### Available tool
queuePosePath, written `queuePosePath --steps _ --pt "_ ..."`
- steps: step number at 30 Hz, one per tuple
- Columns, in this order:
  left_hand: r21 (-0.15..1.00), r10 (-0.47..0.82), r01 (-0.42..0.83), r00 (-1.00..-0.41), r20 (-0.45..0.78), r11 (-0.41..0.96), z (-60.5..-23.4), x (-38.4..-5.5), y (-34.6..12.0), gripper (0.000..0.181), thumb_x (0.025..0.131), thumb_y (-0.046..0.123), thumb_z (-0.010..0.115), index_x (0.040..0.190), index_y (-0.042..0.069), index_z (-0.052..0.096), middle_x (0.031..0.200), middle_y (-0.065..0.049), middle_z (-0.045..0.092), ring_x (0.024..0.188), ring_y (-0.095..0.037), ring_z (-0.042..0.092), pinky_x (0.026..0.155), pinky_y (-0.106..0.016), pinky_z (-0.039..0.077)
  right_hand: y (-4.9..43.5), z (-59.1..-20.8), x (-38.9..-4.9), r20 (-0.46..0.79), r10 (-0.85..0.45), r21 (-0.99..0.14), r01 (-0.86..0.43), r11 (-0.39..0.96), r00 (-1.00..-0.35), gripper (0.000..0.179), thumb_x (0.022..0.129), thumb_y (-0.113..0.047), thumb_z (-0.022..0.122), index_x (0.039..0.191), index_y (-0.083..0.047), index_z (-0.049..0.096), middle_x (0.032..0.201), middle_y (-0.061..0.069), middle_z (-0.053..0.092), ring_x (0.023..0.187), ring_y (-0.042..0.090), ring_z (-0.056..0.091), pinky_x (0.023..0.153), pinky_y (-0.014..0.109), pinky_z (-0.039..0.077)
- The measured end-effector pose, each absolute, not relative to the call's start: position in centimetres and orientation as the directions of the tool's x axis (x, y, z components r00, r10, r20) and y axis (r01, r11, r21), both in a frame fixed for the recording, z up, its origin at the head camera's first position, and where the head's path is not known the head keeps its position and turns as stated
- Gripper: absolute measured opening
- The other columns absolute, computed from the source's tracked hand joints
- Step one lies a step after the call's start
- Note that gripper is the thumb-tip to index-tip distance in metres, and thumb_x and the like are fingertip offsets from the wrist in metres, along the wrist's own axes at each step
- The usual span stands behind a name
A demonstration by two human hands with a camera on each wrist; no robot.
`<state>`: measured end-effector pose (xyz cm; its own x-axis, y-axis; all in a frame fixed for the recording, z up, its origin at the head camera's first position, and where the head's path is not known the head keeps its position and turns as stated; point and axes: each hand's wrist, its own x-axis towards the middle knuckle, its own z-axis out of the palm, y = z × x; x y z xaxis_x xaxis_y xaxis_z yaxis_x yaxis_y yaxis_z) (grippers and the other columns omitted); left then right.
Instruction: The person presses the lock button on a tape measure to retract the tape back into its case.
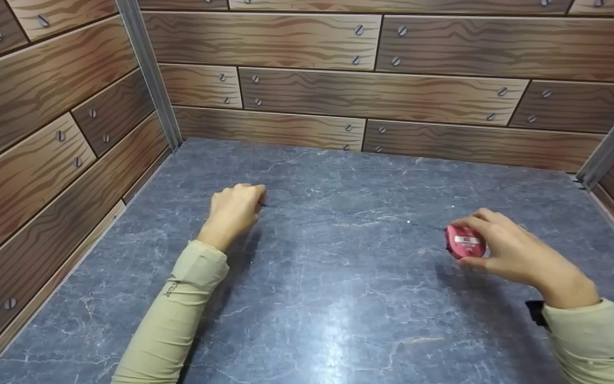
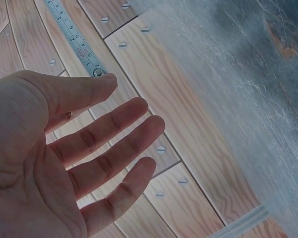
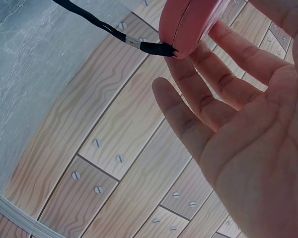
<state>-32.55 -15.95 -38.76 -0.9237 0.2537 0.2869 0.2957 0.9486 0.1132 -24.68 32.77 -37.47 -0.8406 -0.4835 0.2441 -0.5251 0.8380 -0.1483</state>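
Observation:
My right hand [image 1: 515, 248] grips a round red tape measure [image 1: 466, 241] with a white label, thumb below and fingers above, over the right part of the table. A black wrist strap [image 3: 99, 25] hangs from the red case in the right wrist view. My left hand [image 1: 235, 210] is over the table's left-centre. In the left wrist view, its thumb pinches the end of the pale measuring blade [image 2: 74, 39], with the index finger hidden behind; the other fingers are loosely bent. Between the hands in the head view, the blade does not show.
The grey-blue marbled table [image 1: 307, 298] fills the space below both hands. Wood-print panels [image 1: 307, 90] rise at its back and sides. Grey metal posts stand at the back left [image 1: 150, 74] and right [image 1: 613, 136] corners.

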Motion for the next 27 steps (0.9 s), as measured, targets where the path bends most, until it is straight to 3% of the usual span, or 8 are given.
queuePosePath --steps 14,27 --pt "0.111 0.271 0.315 -0.915 0.299 0.942 -39.04 -32.62 -15.79 0.013 0.092 0.004 0.07 0.096 0.016 0.073 0.098 -0.011 0.079 0.087 -0.044 0.076 0.067 -0.061 0.06 32.49 -37.46 -24.56 0.226 -0.481 -0.161 -0.519 0.839 -0.847 0.059 0.08 -0.02 0.095 0.131 -0.004 0.071 0.12 0.014 0.068 0.109 0.034 0.067 0.091 0.057 0.057" --pt "0.1 0.292 0.334 -0.908 0.302 0.937 -39.04 -32.47 -15.61 0.016 0.09 0.0 0.067 0.092 0.015 0.069 0.094 -0.01 0.078 0.086 -0.043 0.075 0.066 -0.059 0.06 32.09 -37.59 -24.49 0.225 -0.49 -0.155 -0.527 0.836 -0.843 0.059 0.078 -0.02 0.096 0.13 -0.005 0.072 0.116 0.01 0.069 0.105 0.028 0.067 0.088 0.052 0.058"
